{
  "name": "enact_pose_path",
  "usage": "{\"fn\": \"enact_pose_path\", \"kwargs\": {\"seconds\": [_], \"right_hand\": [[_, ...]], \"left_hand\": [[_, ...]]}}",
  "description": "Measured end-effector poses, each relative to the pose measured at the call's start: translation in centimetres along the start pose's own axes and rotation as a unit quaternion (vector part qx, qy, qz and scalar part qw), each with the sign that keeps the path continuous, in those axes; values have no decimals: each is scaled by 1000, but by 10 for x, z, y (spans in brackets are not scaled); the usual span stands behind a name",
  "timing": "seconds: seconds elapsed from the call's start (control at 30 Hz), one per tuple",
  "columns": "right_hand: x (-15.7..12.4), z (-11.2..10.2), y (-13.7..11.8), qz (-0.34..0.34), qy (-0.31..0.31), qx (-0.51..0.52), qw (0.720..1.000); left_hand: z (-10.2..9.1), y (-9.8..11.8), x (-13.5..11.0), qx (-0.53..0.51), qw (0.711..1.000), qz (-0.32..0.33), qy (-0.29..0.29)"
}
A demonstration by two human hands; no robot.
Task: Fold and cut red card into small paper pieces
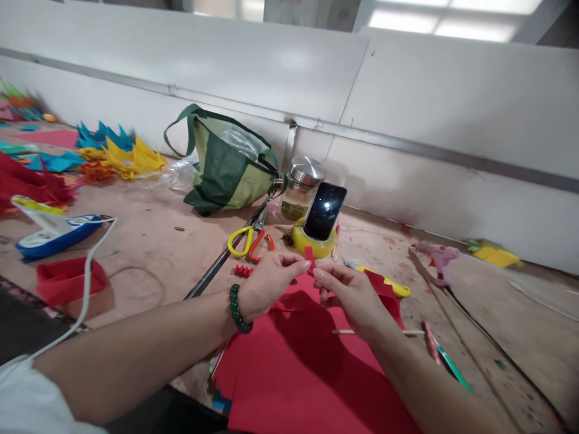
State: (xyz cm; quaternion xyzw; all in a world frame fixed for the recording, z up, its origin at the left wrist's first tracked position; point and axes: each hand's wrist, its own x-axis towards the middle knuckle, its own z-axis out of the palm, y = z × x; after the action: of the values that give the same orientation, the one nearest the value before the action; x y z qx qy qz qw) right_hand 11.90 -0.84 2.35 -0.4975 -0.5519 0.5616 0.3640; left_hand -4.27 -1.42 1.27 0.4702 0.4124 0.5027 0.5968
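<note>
Short red strip (pixel 309 252) sits between the two hands, raised above a stack of red sheets (pixel 289 380) on the tabletop (pixel 149 247). Left hand (pixel 271 282): thumb and fingers pinched on the strip, its upper end poking up past the thumb. Right hand (pixel 355 296): fingertips drawn together at the strip's lower part, apparently gripping it; exact contact is partly hidden by the fingers.

Handling, by my judgement: piece is small and looks limp, so a light pinch right by the working point should serve better than a grip far out. One hand steadies while the other shapes; edges lined up before pressing; firm, even pressure, no tugging. Forearms low would help against wobble.

Nearby: pleated red piece (pixel 243 271) just beside the left wrist, perhaps a useful reference for even pleats. Scissors (pixel 251 240) lie beyond it. Thin stick (pixel 342 331) passes under the right forearm; sleeve and wrist best kept clear. Pink glue gun (pixel 446 263) well apart, right side.
</note>
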Motion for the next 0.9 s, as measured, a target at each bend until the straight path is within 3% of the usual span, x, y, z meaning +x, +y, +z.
{"fn": "enact_pose_path", "kwargs": {"seconds": [0.27, 0.9], "right_hand": [[-6, 6, -3, -84, 37, -82, 992], [-1, 7, 6, -46, 27, -20, 998]], "left_hand": [[3, -1, -3, -10, 1000, -7, -1], [2, -9, 2, -73, 996, -40, -25]]}}
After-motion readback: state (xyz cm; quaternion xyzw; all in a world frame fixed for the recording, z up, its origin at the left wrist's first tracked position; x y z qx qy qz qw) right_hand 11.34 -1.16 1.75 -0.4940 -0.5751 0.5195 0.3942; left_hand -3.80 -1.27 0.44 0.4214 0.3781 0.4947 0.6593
